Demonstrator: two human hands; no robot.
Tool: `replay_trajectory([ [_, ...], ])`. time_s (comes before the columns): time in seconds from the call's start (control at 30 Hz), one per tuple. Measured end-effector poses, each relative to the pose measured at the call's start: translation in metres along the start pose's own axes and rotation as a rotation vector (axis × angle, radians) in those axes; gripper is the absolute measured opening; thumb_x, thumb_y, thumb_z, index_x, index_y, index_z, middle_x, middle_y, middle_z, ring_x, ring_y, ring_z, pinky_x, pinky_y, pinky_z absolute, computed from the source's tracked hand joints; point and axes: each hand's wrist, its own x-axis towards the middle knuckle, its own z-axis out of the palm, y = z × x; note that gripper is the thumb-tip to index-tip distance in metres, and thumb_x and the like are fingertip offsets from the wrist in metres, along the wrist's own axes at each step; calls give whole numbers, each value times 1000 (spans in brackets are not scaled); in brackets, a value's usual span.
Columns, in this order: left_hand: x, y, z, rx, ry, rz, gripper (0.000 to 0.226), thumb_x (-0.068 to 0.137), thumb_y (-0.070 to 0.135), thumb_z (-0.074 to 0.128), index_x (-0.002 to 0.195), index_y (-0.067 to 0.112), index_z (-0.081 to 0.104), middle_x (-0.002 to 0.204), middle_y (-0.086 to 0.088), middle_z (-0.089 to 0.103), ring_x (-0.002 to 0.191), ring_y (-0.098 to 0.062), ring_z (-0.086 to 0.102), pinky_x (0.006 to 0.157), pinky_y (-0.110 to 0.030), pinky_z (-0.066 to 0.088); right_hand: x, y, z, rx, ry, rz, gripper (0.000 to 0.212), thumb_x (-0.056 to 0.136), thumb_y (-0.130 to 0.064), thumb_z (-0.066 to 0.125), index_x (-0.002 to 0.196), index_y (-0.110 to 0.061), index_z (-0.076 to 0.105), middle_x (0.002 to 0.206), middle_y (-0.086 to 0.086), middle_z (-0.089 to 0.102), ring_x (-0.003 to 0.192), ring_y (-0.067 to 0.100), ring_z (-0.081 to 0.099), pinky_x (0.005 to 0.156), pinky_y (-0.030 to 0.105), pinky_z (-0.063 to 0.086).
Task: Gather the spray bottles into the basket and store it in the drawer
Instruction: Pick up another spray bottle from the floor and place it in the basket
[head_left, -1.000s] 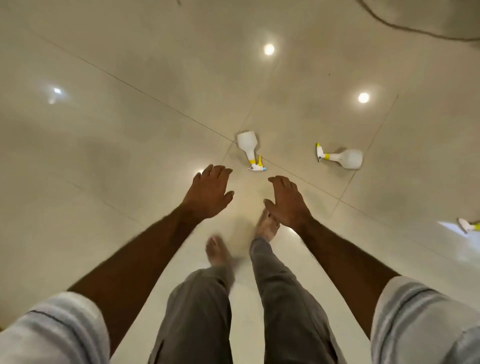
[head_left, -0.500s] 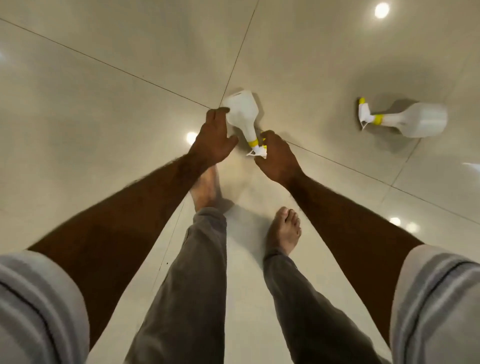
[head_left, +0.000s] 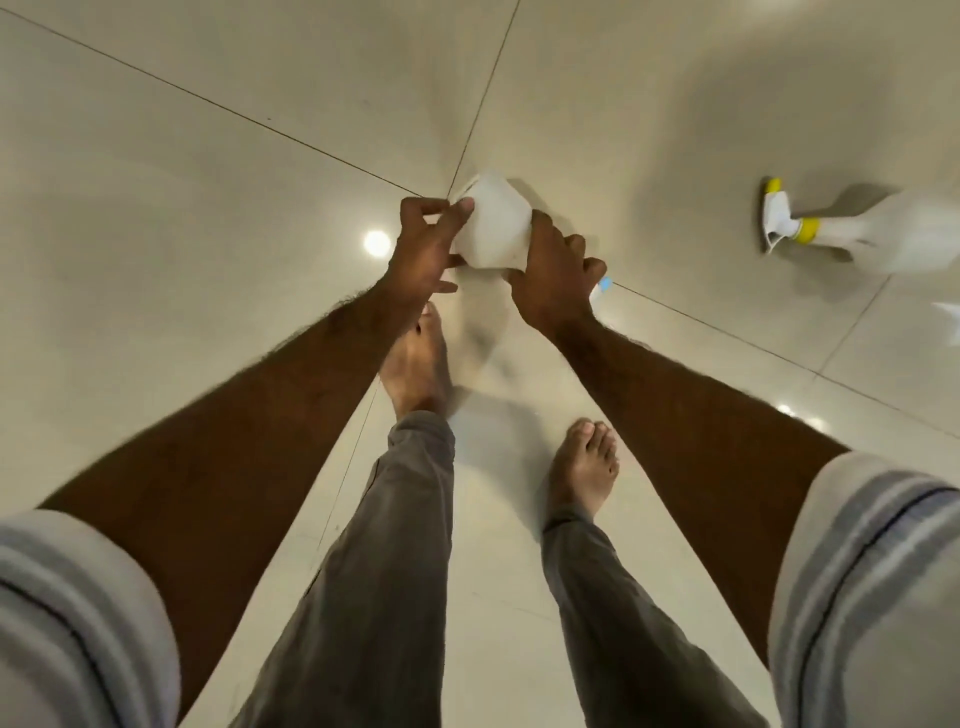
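The person is bent over the tiled floor (head_left: 208, 218), both arms stretched down, and both hands are clamped on one white spray bottle (head_left: 493, 228). The left hand (head_left: 426, 244) grips the body of the bottle from its side, fingertips pressed against the white plastic near the base. The right hand (head_left: 553, 275) is wrapped around the narrow end, and a bit of blue nozzle (head_left: 604, 285) pokes out past its knuckles. The bottle sits just where the floor's grout lines cross; whether it rests on the tiles or is a touch above them is hard to say, since the picture is blurred there.

A second spray bottle (head_left: 898, 236) lies on its side on the floor well off to the right, apart from both hands, its white trigger head and yellow collar pointing back toward the person.

Below the hands are two bare feet, the left foot (head_left: 415, 358) ahead, close under the left wrist, the right foot (head_left: 584, 462) set farther back. Grey trousers (head_left: 374, 571) and striped short sleeves (head_left: 862, 571) fill the near edge of the view.
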Motion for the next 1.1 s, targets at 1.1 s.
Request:
replay_trajectory([
  [1.1,-901,-151,-77,-949,1000,201,37,92,40,65,128,30,57,132,9,61,121,-16,60,98,-37,51,-740,-269,-264,8,-1184,-947,30,92,-33,69,120,-25,62,113,-3,73,105,16,70,83,33,58],
])
